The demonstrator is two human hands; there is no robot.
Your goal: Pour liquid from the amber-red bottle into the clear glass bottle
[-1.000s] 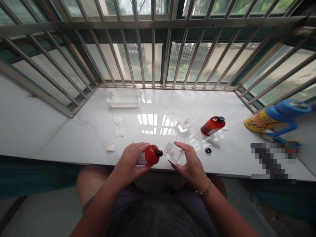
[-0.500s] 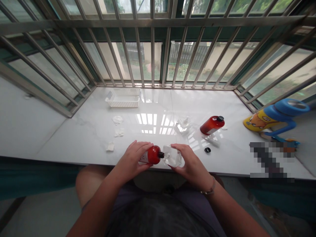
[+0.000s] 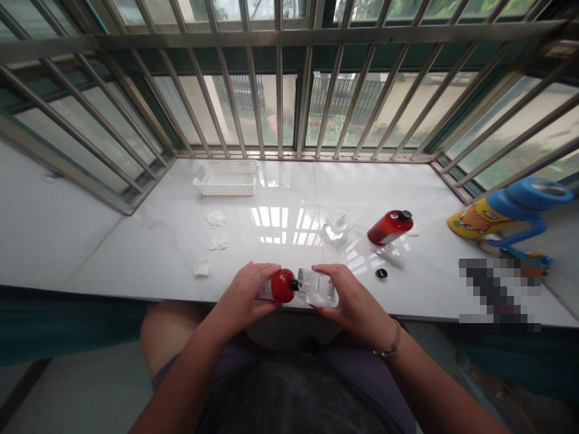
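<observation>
My left hand (image 3: 244,296) grips the red bottle (image 3: 283,286), my right hand (image 3: 355,304) the clear container (image 3: 319,289); between my hands their gap has closed, so they seem lined up.

There's a white basket (image 3: 227,191) at the back, near the metal bars (image 3: 280,38)! Far right, a blue-and-yellow flask (image 3: 474,218), and greenery (image 3: 335,128) showing outside.

A thin, silvery bracelet (image 3: 392,348) circles the right wrist; the fingernails of the right hand (image 3: 353,301) seem painted dark red, though small and blurred. A charcoal, faintly mottled fabric top (image 3: 271,395) meets muted purple-grey cloth shorts (image 3: 375,386).
</observation>
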